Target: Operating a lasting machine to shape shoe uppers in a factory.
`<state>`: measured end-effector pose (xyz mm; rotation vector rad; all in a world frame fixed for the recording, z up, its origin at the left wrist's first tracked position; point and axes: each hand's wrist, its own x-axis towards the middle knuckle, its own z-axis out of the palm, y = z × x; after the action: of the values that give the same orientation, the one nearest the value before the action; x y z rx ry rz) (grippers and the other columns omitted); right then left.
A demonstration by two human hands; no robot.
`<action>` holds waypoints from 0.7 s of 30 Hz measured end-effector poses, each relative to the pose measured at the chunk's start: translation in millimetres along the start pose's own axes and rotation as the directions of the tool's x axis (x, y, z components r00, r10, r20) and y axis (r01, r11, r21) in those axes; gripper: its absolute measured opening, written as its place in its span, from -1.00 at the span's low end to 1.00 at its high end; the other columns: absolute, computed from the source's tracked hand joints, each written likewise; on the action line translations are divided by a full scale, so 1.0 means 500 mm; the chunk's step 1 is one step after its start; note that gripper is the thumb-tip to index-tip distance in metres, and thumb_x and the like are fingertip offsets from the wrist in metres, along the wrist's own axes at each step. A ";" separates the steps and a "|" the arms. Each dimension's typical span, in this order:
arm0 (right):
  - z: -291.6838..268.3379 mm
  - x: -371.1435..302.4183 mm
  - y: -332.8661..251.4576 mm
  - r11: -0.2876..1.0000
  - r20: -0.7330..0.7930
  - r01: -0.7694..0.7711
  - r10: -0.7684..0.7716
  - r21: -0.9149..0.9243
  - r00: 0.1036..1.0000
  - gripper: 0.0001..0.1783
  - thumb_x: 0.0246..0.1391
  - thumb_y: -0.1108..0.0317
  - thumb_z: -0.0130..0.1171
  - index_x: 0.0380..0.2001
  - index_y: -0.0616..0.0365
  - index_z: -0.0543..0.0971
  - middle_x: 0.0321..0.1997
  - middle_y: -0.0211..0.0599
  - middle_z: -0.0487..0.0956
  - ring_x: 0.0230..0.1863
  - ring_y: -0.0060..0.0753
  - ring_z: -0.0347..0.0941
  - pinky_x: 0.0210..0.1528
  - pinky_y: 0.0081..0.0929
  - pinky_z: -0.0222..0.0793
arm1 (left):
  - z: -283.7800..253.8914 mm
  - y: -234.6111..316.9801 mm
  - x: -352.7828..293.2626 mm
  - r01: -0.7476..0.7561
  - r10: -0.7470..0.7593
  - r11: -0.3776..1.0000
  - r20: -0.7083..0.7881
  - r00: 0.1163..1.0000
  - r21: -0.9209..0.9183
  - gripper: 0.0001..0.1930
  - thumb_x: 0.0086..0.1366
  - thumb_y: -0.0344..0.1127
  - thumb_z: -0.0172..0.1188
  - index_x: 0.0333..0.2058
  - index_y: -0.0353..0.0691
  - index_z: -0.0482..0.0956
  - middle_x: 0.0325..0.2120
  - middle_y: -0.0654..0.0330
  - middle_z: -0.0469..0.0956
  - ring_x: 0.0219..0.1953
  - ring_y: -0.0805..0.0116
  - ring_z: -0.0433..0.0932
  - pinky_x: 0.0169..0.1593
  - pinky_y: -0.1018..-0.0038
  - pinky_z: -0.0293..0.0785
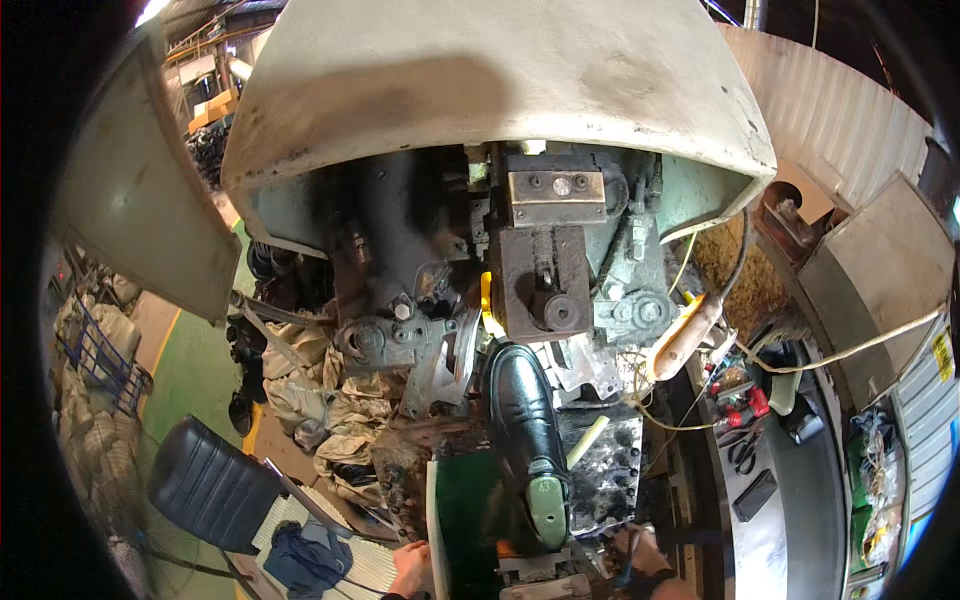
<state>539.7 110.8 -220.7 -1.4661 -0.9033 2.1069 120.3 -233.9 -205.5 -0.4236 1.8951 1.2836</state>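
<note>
A black leather shoe (520, 405) stands toe-up in the machine, heel end toward me, with a green shoe last (547, 508) showing at its opening. Its toe sits just below a dark metal block (545, 285). Low in the view, my left hand (410, 570) is beside the pale upright edge of a panel (433, 520); its fingers are too small and partly hidden to read. On the other side of the last, my right hand (643, 552) is closed at the machine's metal parts; what it grips is hard to make out.
A large beige hood (500, 80) overhangs the machine. At right hang a wooden-handled tool (690, 335) on a cable and a grey bench (790, 510) with small tools. A black-backed chair (215, 480) with dark cloth (305, 560) stands left, near crumpled sacks (350, 420).
</note>
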 end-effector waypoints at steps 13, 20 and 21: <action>0.155 0.098 -0.235 0.902 -0.226 0.425 -0.432 -0.079 0.873 -0.18 -0.06 0.60 0.35 0.26 0.17 0.18 -0.39 -0.33 0.52 -0.47 -0.49 0.47 -0.49 -0.56 0.37 | 0.003 0.123 -0.057 -0.334 0.387 0.898 -0.155 0.909 0.287 -0.64 0.12 -0.28 0.37 -0.17 -0.44 0.69 -0.35 0.09 0.72 -0.30 0.35 0.65 -0.17 0.41 0.54; 0.024 -0.007 -0.237 0.944 -0.254 0.329 -0.311 0.029 0.916 -0.07 0.12 0.49 0.22 0.40 0.33 -0.12 -0.20 -0.12 0.57 -0.26 -0.34 0.56 -0.25 -0.36 0.51 | -0.087 0.103 -0.161 -0.461 0.433 0.869 -0.177 0.884 -0.180 -0.55 0.34 -0.26 0.26 0.09 -0.43 0.47 -0.13 0.10 0.60 -0.11 0.32 0.59 0.02 0.39 0.51; 0.017 -0.037 -0.228 0.966 -0.351 0.257 -0.243 -0.007 0.905 -0.15 0.14 0.49 0.21 0.36 0.36 -0.03 -0.22 -0.11 0.58 -0.28 -0.29 0.58 -0.27 -0.33 0.52 | -0.100 0.098 -0.192 -0.439 0.403 0.871 -0.190 0.895 -0.220 -0.56 0.36 -0.26 0.25 0.10 -0.41 0.46 -0.14 0.13 0.60 -0.13 0.36 0.59 -0.03 0.43 0.52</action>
<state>535.7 176.4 -125.1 -1.5474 -0.8536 1.6051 127.8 -271.5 -93.3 -0.2362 2.0140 1.8475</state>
